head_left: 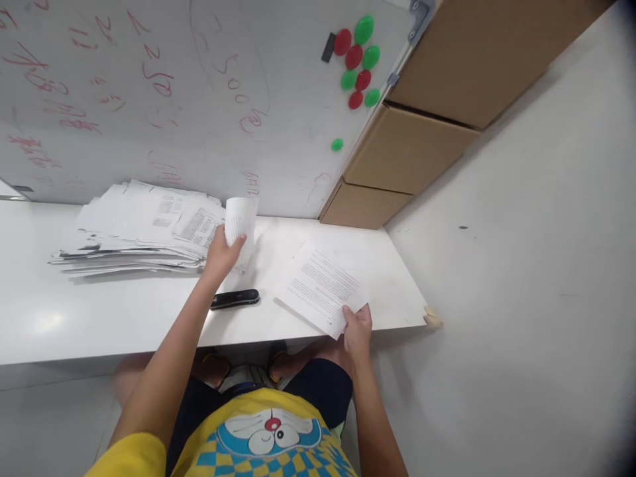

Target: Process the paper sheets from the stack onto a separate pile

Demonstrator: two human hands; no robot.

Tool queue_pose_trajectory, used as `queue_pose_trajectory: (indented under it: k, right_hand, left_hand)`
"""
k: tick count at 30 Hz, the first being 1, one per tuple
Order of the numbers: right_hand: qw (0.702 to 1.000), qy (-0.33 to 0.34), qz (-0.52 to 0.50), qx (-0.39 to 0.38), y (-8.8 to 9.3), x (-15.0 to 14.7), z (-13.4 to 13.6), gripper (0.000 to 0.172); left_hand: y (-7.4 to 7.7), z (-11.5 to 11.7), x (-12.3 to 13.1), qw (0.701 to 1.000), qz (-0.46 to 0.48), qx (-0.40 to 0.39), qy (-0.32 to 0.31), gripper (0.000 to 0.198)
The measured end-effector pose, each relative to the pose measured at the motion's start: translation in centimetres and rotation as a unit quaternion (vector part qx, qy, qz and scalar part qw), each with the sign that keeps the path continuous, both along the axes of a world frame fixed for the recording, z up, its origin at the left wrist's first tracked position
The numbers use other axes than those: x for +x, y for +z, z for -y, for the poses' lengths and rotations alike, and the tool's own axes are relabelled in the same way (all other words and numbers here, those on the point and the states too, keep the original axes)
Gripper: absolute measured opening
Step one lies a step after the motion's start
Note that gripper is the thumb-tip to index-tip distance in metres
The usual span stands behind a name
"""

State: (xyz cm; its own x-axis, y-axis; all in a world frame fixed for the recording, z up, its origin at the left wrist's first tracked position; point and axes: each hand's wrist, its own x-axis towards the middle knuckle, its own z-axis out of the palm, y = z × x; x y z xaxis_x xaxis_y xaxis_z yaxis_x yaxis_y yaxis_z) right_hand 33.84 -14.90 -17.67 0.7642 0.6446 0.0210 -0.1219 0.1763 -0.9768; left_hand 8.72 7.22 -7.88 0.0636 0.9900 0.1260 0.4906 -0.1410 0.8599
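Observation:
My left hand (pixel 224 253) pinches a curled sheet of paper (pixel 240 222) above the right end of a tall, uneven stack of printed papers (pixel 144 225). Between the fingers and thumb of my right hand (pixel 358 329) is the near right corner of a printed sheet (pixel 320 288), tilted over the front edge of the table. A black stapler (pixel 235 299) lies on the table just below my left hand, partly hidden by my left forearm.
Behind the white table (pixel 124 324) stands a whiteboard (pixel 293 86) with red writing. Red and green round magnets (pixel 354 57) and a small black block (pixel 328 48) sit on it. Cardboard boxes (pixel 412 147) line the right side. A wooden piece (pixel 433 318) shows at the table's right corner.

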Motion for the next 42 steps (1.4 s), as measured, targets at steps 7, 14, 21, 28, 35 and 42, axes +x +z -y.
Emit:
queue_pose_trajectory:
  k: [7, 14, 21, 28, 35, 42]
  right_hand:
    - [0.997, 0.039, -0.017, 0.071, 2.5, 0.5, -0.8, 0.053]
    - [0.999, 0.003, 0.052, 0.004, 1.0, 0.0, -0.6, 0.042]
    - [0.999, -0.008, 0.043, 0.011, 0.6, -2.1, -1.4, 0.034]
    - [0.999, -0.014, 0.027, 0.018, -0.4, -2.9, -1.9, 0.032]
    - [0.986, 0.077, 0.131, 0.064, 1.8, 0.2, -1.9, 0.065]
    - [0.937, 0.318, 0.143, 0.0, 3.7, 0.4, -0.5, 0.028]
  left_hand:
    - [2.6, 8.7, 0.2, 0.971, 0.183, -0.013, -0.154, 0.035]
    - [0.6, 14.6, 1.1, 0.906, 0.135, 0.04, -0.398, 0.024]
    - [-4.4, 17.9, 2.8, 0.86, 0.098, 0.2, -0.459, 0.024]
    - [-8.2, 17.0, 4.5, 0.866, -0.02, 0.343, -0.364, 0.054]
    - [-5.6, 16.4, 1.5, 0.935, 0.071, 0.126, -0.323, 0.031]
    - [-4.8, 15.0, -1.7, 0.902, 0.093, 0.244, -0.343, 0.031]
